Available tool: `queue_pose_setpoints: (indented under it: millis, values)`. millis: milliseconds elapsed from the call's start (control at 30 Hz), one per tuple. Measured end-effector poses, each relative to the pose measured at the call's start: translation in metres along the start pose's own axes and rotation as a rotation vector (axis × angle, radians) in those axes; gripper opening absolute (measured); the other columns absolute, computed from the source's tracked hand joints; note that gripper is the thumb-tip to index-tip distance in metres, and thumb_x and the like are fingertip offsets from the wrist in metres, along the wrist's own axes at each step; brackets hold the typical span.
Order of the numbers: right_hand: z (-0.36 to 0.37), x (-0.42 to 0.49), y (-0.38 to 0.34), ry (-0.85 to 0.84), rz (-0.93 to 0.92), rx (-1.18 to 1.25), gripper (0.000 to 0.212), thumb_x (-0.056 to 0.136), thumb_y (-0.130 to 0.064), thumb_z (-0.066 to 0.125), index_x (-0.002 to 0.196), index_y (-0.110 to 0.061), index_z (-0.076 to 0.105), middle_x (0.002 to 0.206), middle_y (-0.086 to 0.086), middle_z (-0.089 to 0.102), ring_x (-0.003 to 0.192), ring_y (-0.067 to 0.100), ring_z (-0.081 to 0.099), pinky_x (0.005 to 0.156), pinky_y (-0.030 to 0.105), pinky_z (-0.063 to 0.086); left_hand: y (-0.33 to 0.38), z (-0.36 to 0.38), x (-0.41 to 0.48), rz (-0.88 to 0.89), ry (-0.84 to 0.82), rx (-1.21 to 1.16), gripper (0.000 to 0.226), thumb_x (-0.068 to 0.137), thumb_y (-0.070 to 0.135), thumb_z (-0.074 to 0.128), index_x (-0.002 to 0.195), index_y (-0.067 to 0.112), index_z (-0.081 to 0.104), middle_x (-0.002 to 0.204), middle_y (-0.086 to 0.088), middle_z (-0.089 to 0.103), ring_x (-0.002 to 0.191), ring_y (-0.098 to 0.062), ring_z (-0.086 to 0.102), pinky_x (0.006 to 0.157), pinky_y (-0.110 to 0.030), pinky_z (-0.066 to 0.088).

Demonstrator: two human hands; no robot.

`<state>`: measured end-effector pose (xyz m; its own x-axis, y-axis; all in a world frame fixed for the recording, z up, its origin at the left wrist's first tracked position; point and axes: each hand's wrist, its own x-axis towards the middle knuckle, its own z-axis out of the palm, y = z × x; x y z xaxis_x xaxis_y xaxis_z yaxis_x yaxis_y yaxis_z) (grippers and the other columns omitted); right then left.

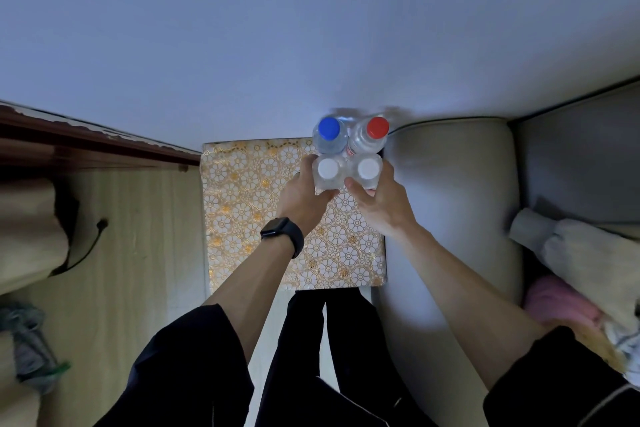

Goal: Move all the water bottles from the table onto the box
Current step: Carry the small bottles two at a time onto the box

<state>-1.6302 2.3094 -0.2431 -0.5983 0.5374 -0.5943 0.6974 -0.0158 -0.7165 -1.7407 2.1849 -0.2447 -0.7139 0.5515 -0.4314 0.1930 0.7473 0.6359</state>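
Several clear water bottles stand in a tight square at the far right corner of the flower-patterned table. At the back are a blue-capped bottle and a red-capped bottle. In front stand two white-capped bottles. My left hand, with a black watch on its wrist, grips the left white-capped bottle. My right hand grips the right white-capped bottle. No box is visible.
A grey sofa arm runs along the table's right side, with a pale cushion and pink cloth beyond. Wooden furniture with a dark top edge stands to the left. A plain wall rises behind the table.
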Motion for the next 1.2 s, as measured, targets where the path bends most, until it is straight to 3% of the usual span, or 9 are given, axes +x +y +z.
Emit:
queue_pose_setpoints:
  millis: [67, 200, 300, 433, 533, 633, 833, 1067, 1200]
  values:
    - [0.002, -0.002, -0.001, 0.014, 0.020, 0.015, 0.075, 0.091, -0.052, 0.065, 0.148, -0.021, 0.027, 0.132, -0.001, 0.059, 0.117, 0.023, 0.063, 0.091, 0.041, 0.054, 0.001, -0.002, 0.001, -0.002, -0.016, -0.011, 0.065, 0.084, 0.029, 0.079, 0.135, 0.017, 0.041, 0.109, -0.008, 0.071, 0.094, -0.029, 0.067, 0.072, -0.037, 0.054]
    - [-0.005, -0.007, 0.007, 0.019, 0.046, 0.029, 0.076, 0.090, -0.052, 0.066, 0.149, -0.026, 0.026, 0.132, -0.001, 0.060, 0.115, 0.019, 0.064, 0.073, 0.024, 0.053, 0.004, 0.002, 0.001, 0.044, -0.029, 0.009, 0.067, 0.085, 0.031, 0.077, 0.138, 0.016, 0.039, 0.114, -0.008, 0.070, 0.098, -0.029, 0.067, 0.072, -0.032, 0.048]
    - [-0.009, -0.005, 0.008, 0.012, 0.039, 0.037, 0.076, 0.090, -0.052, 0.067, 0.150, -0.027, 0.027, 0.134, -0.001, 0.060, 0.115, 0.018, 0.065, 0.078, 0.025, 0.054, 0.008, 0.009, 0.000, 0.026, 0.002, -0.018, 0.065, 0.085, 0.031, 0.077, 0.136, 0.017, 0.039, 0.112, -0.008, 0.069, 0.094, -0.029, 0.067, 0.069, -0.033, 0.047]
    - [-0.010, 0.001, 0.004, -0.036, 0.000, -0.003, 0.075, 0.091, -0.047, 0.067, 0.150, -0.022, 0.027, 0.134, -0.002, 0.060, 0.108, 0.011, 0.064, 0.065, 0.003, 0.044, 0.002, 0.007, -0.003, 0.008, 0.011, -0.073, 0.067, 0.085, 0.027, 0.077, 0.138, 0.018, 0.038, 0.116, -0.007, 0.067, 0.099, -0.027, 0.065, 0.071, -0.031, 0.043]
    - [-0.007, 0.001, 0.003, -0.022, -0.006, 0.013, 0.075, 0.091, -0.048, 0.068, 0.150, -0.024, 0.027, 0.134, -0.003, 0.059, 0.113, 0.015, 0.064, 0.067, 0.006, 0.044, -0.001, 0.001, 0.000, 0.013, -0.034, -0.038, 0.075, 0.085, 0.026, 0.077, 0.145, 0.019, 0.032, 0.119, -0.011, 0.066, 0.104, -0.031, 0.064, 0.074, -0.032, 0.043]
    - [-0.002, -0.004, 0.005, 0.023, 0.017, 0.048, 0.077, 0.089, -0.052, 0.068, 0.149, -0.025, 0.028, 0.134, 0.000, 0.061, 0.114, 0.018, 0.066, 0.059, 0.007, 0.048, 0.003, 0.002, 0.003, -0.004, -0.064, -0.024, 0.085, 0.086, 0.027, 0.076, 0.152, 0.017, 0.023, 0.122, -0.012, 0.066, 0.106, -0.032, 0.064, 0.078, -0.037, 0.050]
    - [-0.005, -0.004, 0.005, 0.029, 0.017, 0.107, 0.077, 0.086, -0.054, 0.071, 0.147, -0.028, 0.032, 0.130, -0.004, 0.062, 0.107, 0.015, 0.067, 0.056, 0.005, 0.047, 0.002, 0.009, 0.001, -0.016, -0.052, -0.037, 0.078, 0.088, 0.028, 0.074, 0.150, 0.016, 0.029, 0.121, -0.011, 0.067, 0.103, -0.032, 0.065, 0.082, -0.043, 0.054]
    - [-0.012, -0.025, 0.002, 0.010, 0.037, 0.081, 0.088, 0.079, -0.060, 0.076, 0.148, -0.042, 0.025, 0.126, -0.033, 0.045, 0.092, -0.008, 0.062, 0.062, 0.002, 0.047, 0.003, -0.004, -0.003, -0.023, -0.127, -0.034, 0.085, 0.087, 0.028, 0.073, 0.154, 0.017, 0.020, 0.131, -0.011, 0.061, 0.114, -0.029, 0.061, 0.090, -0.042, 0.052]
    - [-0.023, -0.066, -0.005, -0.014, 0.096, 0.036, 0.085, 0.083, -0.066, 0.067, 0.153, -0.038, 0.027, 0.141, -0.016, 0.051, 0.119, 0.002, 0.056, 0.063, 0.002, 0.044, 0.014, -0.035, -0.026, -0.002, -0.146, 0.075, 0.071, 0.094, 0.023, 0.062, 0.154, 0.022, 0.023, 0.138, -0.016, 0.054, 0.117, -0.033, 0.059, 0.090, -0.041, 0.050]
